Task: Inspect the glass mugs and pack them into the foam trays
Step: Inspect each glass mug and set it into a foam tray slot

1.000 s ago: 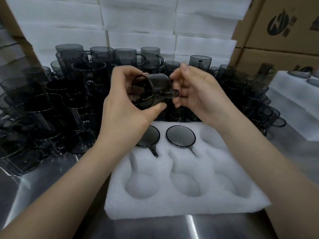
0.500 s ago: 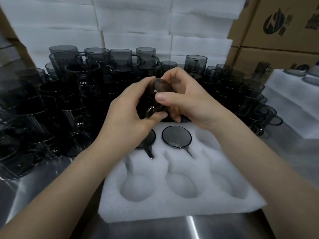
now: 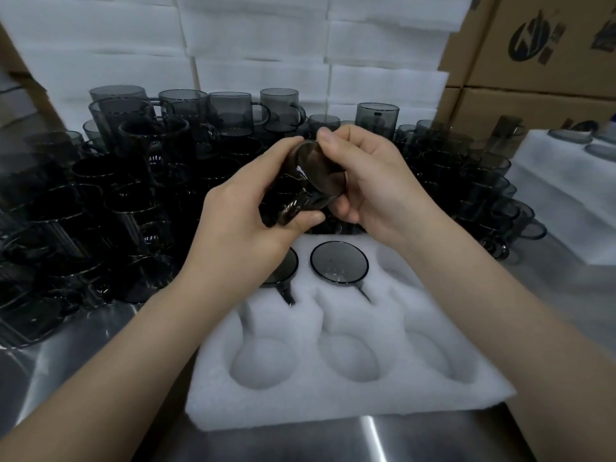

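Both hands pinch one smoked mug (image 3: 313, 181) above the foam tray's (image 3: 350, 401) far row: left hand (image 3: 253, 228) on the body, right hand (image 3: 370, 181) round its base. Smooth glass could slip mid-turn and strike the packed mugs (image 3: 339, 264) below.

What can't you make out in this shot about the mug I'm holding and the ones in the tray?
Head view, held mug: left hand and right hand cover its sides; handle unclear.
Head view, back-left mug in the foam tray: half hidden by the left hand.
Head view, glass flaws: too small and dark to tell.
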Demonstrator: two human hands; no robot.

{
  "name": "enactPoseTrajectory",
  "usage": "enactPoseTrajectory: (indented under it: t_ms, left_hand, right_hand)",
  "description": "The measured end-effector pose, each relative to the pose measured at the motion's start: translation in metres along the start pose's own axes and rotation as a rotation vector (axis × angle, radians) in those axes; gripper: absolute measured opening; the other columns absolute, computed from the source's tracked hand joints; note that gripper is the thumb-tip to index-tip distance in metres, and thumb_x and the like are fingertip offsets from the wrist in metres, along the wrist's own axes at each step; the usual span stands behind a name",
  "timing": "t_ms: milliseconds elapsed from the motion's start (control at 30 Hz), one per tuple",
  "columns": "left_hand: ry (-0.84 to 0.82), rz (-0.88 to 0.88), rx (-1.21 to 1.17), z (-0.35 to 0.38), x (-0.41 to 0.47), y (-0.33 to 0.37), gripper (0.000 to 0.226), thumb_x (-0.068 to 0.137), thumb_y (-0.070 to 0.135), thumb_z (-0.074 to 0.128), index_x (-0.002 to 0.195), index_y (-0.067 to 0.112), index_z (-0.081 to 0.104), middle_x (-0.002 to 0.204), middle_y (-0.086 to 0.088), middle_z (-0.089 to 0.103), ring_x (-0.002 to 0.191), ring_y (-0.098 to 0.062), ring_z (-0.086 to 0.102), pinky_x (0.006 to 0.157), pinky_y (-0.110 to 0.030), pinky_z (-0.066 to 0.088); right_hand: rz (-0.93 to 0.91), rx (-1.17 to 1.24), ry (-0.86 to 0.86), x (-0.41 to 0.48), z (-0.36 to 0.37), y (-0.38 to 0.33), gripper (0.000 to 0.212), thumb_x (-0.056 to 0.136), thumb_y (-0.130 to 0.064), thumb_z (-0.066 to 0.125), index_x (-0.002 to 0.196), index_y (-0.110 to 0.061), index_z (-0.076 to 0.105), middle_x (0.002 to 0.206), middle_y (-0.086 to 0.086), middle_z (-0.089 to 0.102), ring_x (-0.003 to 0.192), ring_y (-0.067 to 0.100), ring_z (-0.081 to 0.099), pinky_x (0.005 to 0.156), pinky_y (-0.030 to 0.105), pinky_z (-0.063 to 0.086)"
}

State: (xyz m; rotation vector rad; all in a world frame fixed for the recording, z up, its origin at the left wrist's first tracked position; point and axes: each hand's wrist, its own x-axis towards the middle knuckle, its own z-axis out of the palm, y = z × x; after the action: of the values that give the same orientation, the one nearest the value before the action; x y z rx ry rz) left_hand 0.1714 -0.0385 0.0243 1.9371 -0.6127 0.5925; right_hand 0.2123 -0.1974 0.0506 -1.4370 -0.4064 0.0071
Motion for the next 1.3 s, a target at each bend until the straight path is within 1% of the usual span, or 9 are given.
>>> enactPoseTrajectory:
  t_ms: [133,267,600,733,900,1033,1100,1200,1300]
  left_hand:
    - [0.051,-0.053,-0.090,0.001,0.000,0.000,0.058,0.072,0.020,0.074,0.125,0.033,0.056,0.113,0.019,0.066,0.111,-0.003,0.061,0.101,-0.025,0.045]
    - [0.106,-0.092,-0.132,0.001,0.000,-0.005,0.056,0.072,0.021,0.074,0.124,0.032,0.056,0.107,0.023,0.066,0.106,0.002,0.062,0.096,-0.019,0.045]
    - [0.014,-0.015,0.136,0.003,-0.001,0.001,0.056,0.071,0.032,0.074,0.125,0.030,0.057,0.104,0.021,0.067,0.101,0.004,0.061,0.092,-0.015,0.046]
    - [0.090,-0.050,0.107,0.005,-0.001,0.003,0.062,0.067,0.039,0.081,0.124,0.028,0.059,0.109,0.021,0.067,0.103,0.005,0.061,0.094,-0.018,0.047]
    - [0.295,-0.159,-0.060,0.002,-0.002,0.001,0.061,0.062,0.039,0.086,0.114,0.026,0.057,0.104,0.020,0.065,0.094,0.009,0.063,0.078,-0.009,0.049]
    - [0.282,-0.157,-0.032,0.002,-0.002,0.000,0.080,0.059,0.033,0.086,0.127,0.027,0.045,0.120,0.013,0.059,0.100,0.005,0.062,0.086,-0.015,0.050]
    - [0.180,-0.132,0.032,0.003,-0.001,0.000,0.095,0.052,0.032,0.091,0.134,0.028,0.044,0.132,0.010,0.054,0.116,0.001,0.055,0.100,-0.021,0.045]
    - [0.057,-0.068,0.127,0.004,0.001,0.001,0.102,0.056,0.031,0.091,0.144,0.022,0.041,0.140,0.007,0.048,0.124,0.006,0.042,0.103,-0.003,0.029]
    - [0.113,-0.093,0.099,0.004,0.000,0.004,0.086,0.067,0.028,0.085,0.143,0.024,0.045,0.135,0.009,0.056,0.122,0.003,0.050,0.102,-0.008,0.037]
  right_hand:
    - [0.115,0.180,-0.208,0.002,-0.009,0.000,0.005,0.096,-0.013,0.053,0.098,-0.012,0.058,0.072,0.005,0.055,0.043,0.010,0.046,0.037,0.018,0.036]
    - [0.143,0.237,-0.313,0.002,-0.013,0.001,0.033,0.082,-0.005,0.057,0.114,-0.011,0.055,0.089,0.007,0.056,0.053,0.010,0.050,0.047,0.021,0.043]
    - [-0.099,-0.316,0.095,0.002,0.002,0.005,0.026,0.093,-0.036,0.064,0.076,-0.020,0.051,0.053,-0.005,0.056,0.030,0.010,0.040,0.030,0.016,0.026]
    - [-0.056,-0.130,0.097,0.004,0.001,0.004,0.034,0.102,-0.038,0.047,0.079,-0.018,0.063,0.052,0.003,0.053,0.032,0.011,0.039,0.033,0.016,0.026]
    - [-0.114,-0.275,-0.192,0.000,0.005,0.002,0.033,0.091,-0.037,0.053,0.124,-0.033,0.057,0.074,-0.008,0.067,0.059,0.010,0.058,0.052,0.032,0.052]
    - [-0.093,-0.366,-0.304,-0.004,0.008,0.006,0.069,0.085,-0.029,0.064,0.146,-0.033,0.033,0.135,-0.003,0.055,0.115,0.013,0.062,0.090,0.040,0.056]
    - [-0.107,-0.333,-0.261,-0.004,0.009,0.007,0.068,0.083,-0.023,0.068,0.144,-0.025,0.038,0.132,-0.003,0.057,0.119,0.009,0.059,0.095,0.030,0.053]
    - [-0.114,-0.305,-0.217,-0.004,0.009,0.006,0.064,0.087,-0.021,0.066,0.145,-0.024,0.041,0.127,-0.006,0.059,0.116,0.005,0.059,0.083,0.017,0.051]
    - [-0.165,-0.429,-0.176,-0.004,0.009,0.007,0.063,0.091,-0.029,0.060,0.149,-0.020,0.038,0.133,-0.007,0.054,0.125,0.003,0.052,0.102,0.021,0.044]
